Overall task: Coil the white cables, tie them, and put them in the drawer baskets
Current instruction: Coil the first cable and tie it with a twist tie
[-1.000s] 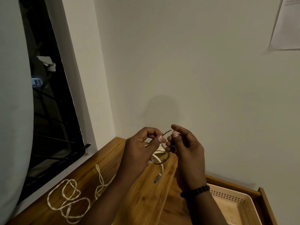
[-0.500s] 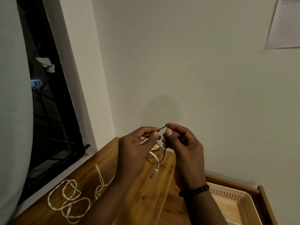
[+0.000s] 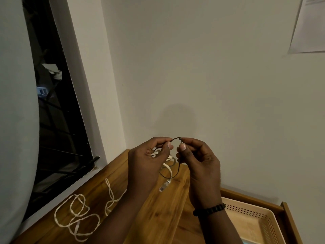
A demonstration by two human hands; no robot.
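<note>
In the middle of the frame, the left hand (image 3: pixel 149 161) and the right hand (image 3: pixel 198 161) each pinch one end of a thin dark tie (image 3: pixel 176 138) between thumb and finger. The left hand also holds a coiled white cable (image 3: pixel 167 169), and its plug (image 3: pixel 164 185) hangs down. Another white cable (image 3: pixel 77 215) lies loose on the wooden top (image 3: pixel 158 217) at lower left. A basket (image 3: pixel 251 221) sits at lower right
</note>
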